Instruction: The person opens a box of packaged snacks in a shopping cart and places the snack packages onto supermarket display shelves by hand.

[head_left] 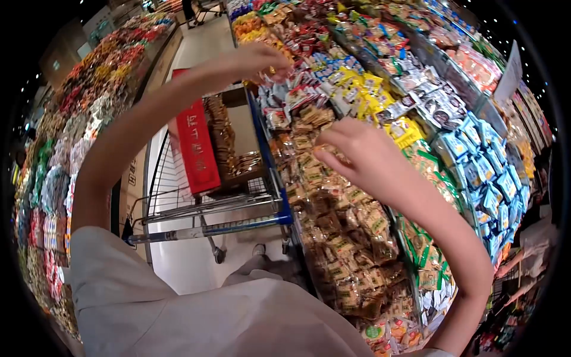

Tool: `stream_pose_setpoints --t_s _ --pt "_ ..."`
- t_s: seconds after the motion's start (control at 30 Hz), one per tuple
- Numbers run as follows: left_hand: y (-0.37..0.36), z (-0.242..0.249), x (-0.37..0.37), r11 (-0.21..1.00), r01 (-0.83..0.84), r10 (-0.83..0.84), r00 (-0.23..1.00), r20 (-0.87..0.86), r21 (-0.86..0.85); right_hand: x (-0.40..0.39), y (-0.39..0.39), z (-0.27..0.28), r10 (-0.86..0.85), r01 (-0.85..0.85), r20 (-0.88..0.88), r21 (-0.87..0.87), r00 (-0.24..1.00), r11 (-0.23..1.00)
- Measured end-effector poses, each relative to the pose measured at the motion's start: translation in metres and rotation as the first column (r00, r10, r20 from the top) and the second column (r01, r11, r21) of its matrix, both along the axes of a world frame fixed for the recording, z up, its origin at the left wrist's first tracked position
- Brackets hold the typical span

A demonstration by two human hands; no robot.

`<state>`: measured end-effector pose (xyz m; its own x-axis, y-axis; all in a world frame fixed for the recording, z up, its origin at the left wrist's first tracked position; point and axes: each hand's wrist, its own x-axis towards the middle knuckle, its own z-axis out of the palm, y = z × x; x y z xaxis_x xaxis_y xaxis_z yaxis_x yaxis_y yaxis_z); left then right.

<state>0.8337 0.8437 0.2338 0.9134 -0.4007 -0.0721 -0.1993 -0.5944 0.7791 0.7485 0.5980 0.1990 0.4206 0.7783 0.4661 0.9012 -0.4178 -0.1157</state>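
Observation:
My left hand (264,62) reaches out over the near edge of the candy bins, above red and white packets (303,95). Its fingers are bent and somewhat apart, with nothing visible in them. Over the brown-wrapped snacks (357,238) and beside the yellow packets (363,89) hangs my right hand (360,152). Its thumb and fingers are parted, and no item shows between them. A shopping cart (208,229) stands left of the bins. It carries an open cardboard box (241,122) of brown packets with a red flap (196,146).
Light blue packets (491,190) and green-edged packets (431,238) fill bins at the right. Another long candy display (89,95) runs along the left, across the aisle floor (199,44). Another person's arm (511,265) shows at the far right.

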Motion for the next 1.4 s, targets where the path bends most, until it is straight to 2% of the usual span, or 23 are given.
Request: stream_pose_setpoints --t_s 0.03,0.1,0.13,0.17,0.2,0.23,0.27,0.3,0.33,0.4,0.43,0.5,0.53,0.6,0.67,0.8,0.97,1.0,1.07,1.1,1.23,1.33,1.4 --pt "0.024 -0.030 -0.005 0.975 -0.170 0.165 0.985 -0.046 -0.143 0.005 0.019 -0.015 0.018 -0.021 -0.072 -0.040 0.997 0.999" --pt "0.068 -0.089 -0.001 0.926 -0.256 0.181 0.946 -0.270 -0.278 0.023 0.056 -0.056 0.055 -0.064 -0.176 -0.043 0.983 0.997" --pt "0.076 -0.118 -0.001 0.886 -0.386 0.289 0.894 -0.343 -0.256 0.036 0.076 -0.082 0.040 -0.057 -0.327 -0.042 0.944 0.997" --pt "0.089 -0.161 0.006 0.854 -0.407 0.278 0.883 -0.377 -0.323 0.048 0.097 -0.109 0.020 -0.048 -0.468 -0.048 0.883 0.998" --pt "0.087 -0.181 0.004 0.866 -0.472 0.385 0.840 -0.382 -0.165 0.054 0.117 -0.132 -0.022 0.004 -0.547 -0.034 0.837 0.999" --pt "0.091 -0.220 0.010 0.810 -0.554 0.434 0.788 -0.438 -0.193 0.059 0.136 -0.156 -0.065 0.061 -0.619 -0.027 0.782 0.998" --pt "0.096 -0.259 0.018 0.842 -0.530 0.457 0.798 -0.393 -0.096 0.060 0.152 -0.179 -0.077 0.123 -0.701 0.015 0.709 0.992" --pt "0.099 -0.308 0.024 0.795 -0.578 0.531 0.810 -0.247 -0.185 0.059 0.167 -0.204 -0.094 0.153 -0.697 0.023 0.710 0.988" --pt "0.095 -0.352 0.036 0.706 -0.703 0.680 0.706 -0.196 -0.085 0.058 0.178 -0.224 -0.114 0.184 -0.693 0.027 0.712 0.983" --pt "0.086 -0.378 0.038 0.707 -0.636 0.695 0.706 -0.136 0.311 0.058 0.196 -0.245 -0.178 0.241 -0.719 -0.015 0.672 0.970" --pt "0.085 -0.369 0.034 0.716 -0.626 0.687 0.710 -0.156 0.307 0.057 0.199 -0.253 -0.224 0.294 -0.737 -0.036 0.638 0.955" --pt "0.086 -0.352 0.028 0.695 -0.262 0.419 0.904 -0.081 0.669 0.062 0.199 -0.262 -0.214 0.350 -0.798 -0.004 0.564 0.937" --pt "0.087 -0.354 0.031 0.701 -0.253 0.412 0.907 -0.090 0.667 0.066 0.199 -0.263 -0.179 0.403 -0.845 0.047 0.504 0.914" --pt "0.093 -0.356 0.042 0.509 -0.100 0.260 0.965 -0.042 0.855 0.072 0.194 -0.263 -0.200 0.469 -0.883 0.026 0.425 0.883" --pt "0.100 -0.361 0.048 0.499 -0.080 0.250 0.967 -0.055 0.863 0.076 0.189 -0.265 -0.064 0.594 -0.903 0.225 0.425 0.772" --pt "0.113 -0.367 0.044 0.479 -0.038 0.242 0.966 -0.090 0.877 0.079 0.184 -0.262 -0.015 0.592 -0.956 0.168 0.292 0.788" --pt "0.115 -0.372 0.040 0.461 0.010 0.234 0.963 -0.132 0.888 0.070 0.186 -0.250 -0.105 0.575 -0.927 0.131 0.359 0.808" --pt "0.116 -0.371 0.037 0.482 -0.037 0.210 0.975 -0.075 0.875 0.068 0.188 -0.253 -0.103 0.575 -0.928 0.133 0.358 0.807" --pt "0.118 -0.369 0.034 0.503 -0.083 0.187 0.982 -0.015 0.860 0.065 0.190 -0.265 -0.419 0.464 -0.576 -0.077 0.702 0.883" --pt "0.118 -0.365 0.033 0.519 -0.093 0.061 0.996 0.072 0.850 0.063 0.188 -0.269 -0.280 0.275 -0.484 -0.084 0.829 0.958" --pt "0.123 -0.394 0.044 0.585 -0.143 -0.259 0.900 0.352 0.798 0.066 0.215 -0.323 -0.201 0.124 -0.441 -0.197 0.875 0.973" --pt "0.115 -0.370 0.039 0.542 -0.047 -0.250 0.944 0.215 0.839 0.061 0.227 -0.353 -0.239 0.186 -0.301 -0.194 0.923 0.963" --pt "0.112 -0.354 0.031 0.561 -0.026 -0.282 0.934 0.220 0.828 0.056 0.227 -0.361 -0.260 0.233 -0.106 -0.214 0.960 0.949"
